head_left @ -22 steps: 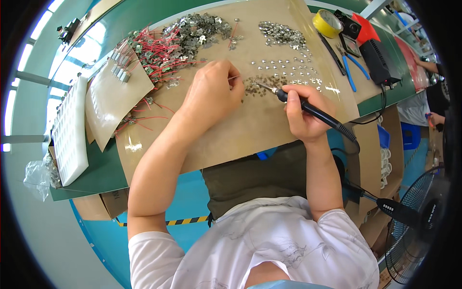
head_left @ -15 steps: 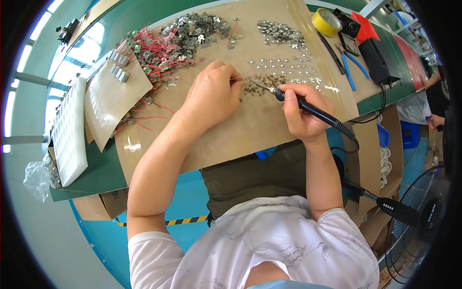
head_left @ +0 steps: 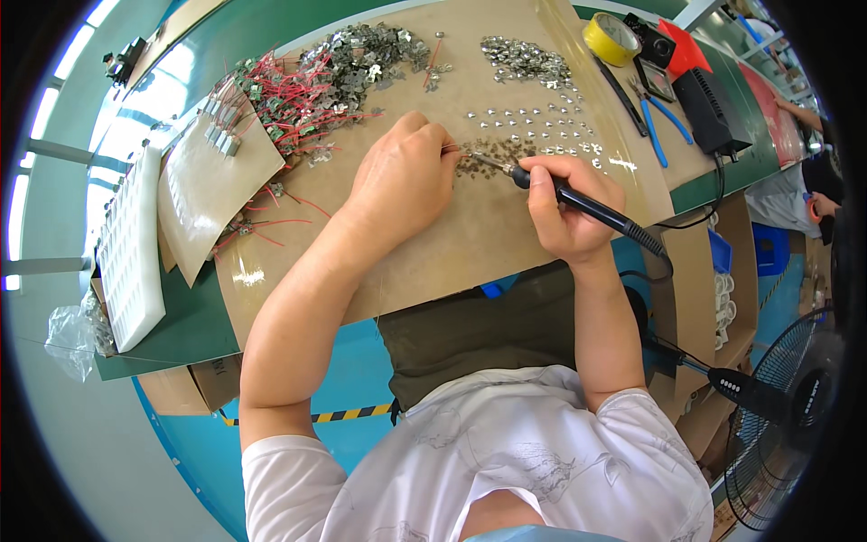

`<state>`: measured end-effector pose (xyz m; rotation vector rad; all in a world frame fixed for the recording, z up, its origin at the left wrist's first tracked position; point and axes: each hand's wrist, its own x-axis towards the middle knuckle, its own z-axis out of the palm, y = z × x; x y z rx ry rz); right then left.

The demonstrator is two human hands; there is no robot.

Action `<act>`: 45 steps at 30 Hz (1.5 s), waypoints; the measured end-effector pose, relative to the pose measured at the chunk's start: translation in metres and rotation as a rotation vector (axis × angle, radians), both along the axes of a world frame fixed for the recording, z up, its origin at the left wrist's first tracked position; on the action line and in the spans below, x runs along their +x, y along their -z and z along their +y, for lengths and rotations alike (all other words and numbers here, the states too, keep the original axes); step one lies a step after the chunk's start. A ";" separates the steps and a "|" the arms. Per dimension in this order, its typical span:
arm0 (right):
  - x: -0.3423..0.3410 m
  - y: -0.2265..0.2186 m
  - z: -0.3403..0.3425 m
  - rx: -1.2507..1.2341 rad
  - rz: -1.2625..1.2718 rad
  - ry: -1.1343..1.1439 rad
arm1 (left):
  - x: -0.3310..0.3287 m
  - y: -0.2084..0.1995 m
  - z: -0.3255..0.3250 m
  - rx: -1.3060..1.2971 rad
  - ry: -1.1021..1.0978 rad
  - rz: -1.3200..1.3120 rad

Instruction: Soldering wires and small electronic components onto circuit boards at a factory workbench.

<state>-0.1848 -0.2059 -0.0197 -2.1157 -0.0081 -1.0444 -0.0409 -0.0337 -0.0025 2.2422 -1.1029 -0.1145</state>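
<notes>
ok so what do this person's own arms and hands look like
The left hand and right hand are ungloved, with no watch or bracelet showing at either wrist. Both forearms are bare. The left sleeve and right sleeve are short and whitish, part of a shirt with faint grey line drawings.

"Where is the camera?"

"Up on the person's head. It's the left one of two, side by side."

"Which way does it look?"

"Down and a bit ahead. The white shirt [head_left: 506, 438] is at the bottom. The left hand [head_left: 406, 172] and right hand [head_left: 578, 208] are near the middle, over the tabletop [head_left: 190, 334]."

"Is it close?"

"Pretty near, but it sees really wide, even the electric fan [head_left: 813, 402] far right. Straight edges bend, too."
</notes>
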 end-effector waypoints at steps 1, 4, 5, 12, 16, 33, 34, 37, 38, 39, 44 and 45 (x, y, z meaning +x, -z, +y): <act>0.000 0.000 0.000 0.000 -0.002 -0.001 | 0.000 0.000 0.000 0.004 0.004 -0.017; 0.000 0.001 0.000 0.019 0.005 -0.003 | -0.001 0.001 0.000 -0.003 0.008 -0.019; 0.000 0.001 0.000 0.019 0.005 -0.003 | -0.001 0.001 0.000 -0.003 0.008 -0.019; 0.000 -0.001 0.001 -0.002 -0.017 -0.001 | -0.001 0.004 0.000 -0.025 0.004 -0.073; 0.002 -0.002 0.002 -0.027 -0.022 -0.001 | -0.001 0.005 0.000 -0.005 0.001 -0.071; 0.003 0.005 -0.001 -0.013 -0.121 0.072 | -0.001 -0.001 -0.002 0.047 -0.005 -0.029; 0.004 0.005 -0.001 0.002 -0.129 0.092 | -0.001 0.000 -0.002 0.038 -0.007 -0.030; 0.002 0.006 -0.002 0.007 -0.120 0.106 | -0.002 0.001 -0.001 0.022 0.001 -0.034; 0.003 0.007 -0.001 -0.008 -0.135 0.089 | -0.002 0.001 -0.001 0.006 -0.015 -0.049; 0.004 0.008 0.000 0.120 -0.091 0.058 | -0.002 0.000 0.000 0.020 0.001 -0.039; 0.028 -0.031 0.000 0.319 0.067 -0.061 | 0.000 0.006 0.003 0.043 0.021 -0.025; 0.037 -0.047 0.005 0.294 0.151 -0.056 | 0.001 0.008 0.006 0.032 0.013 -0.034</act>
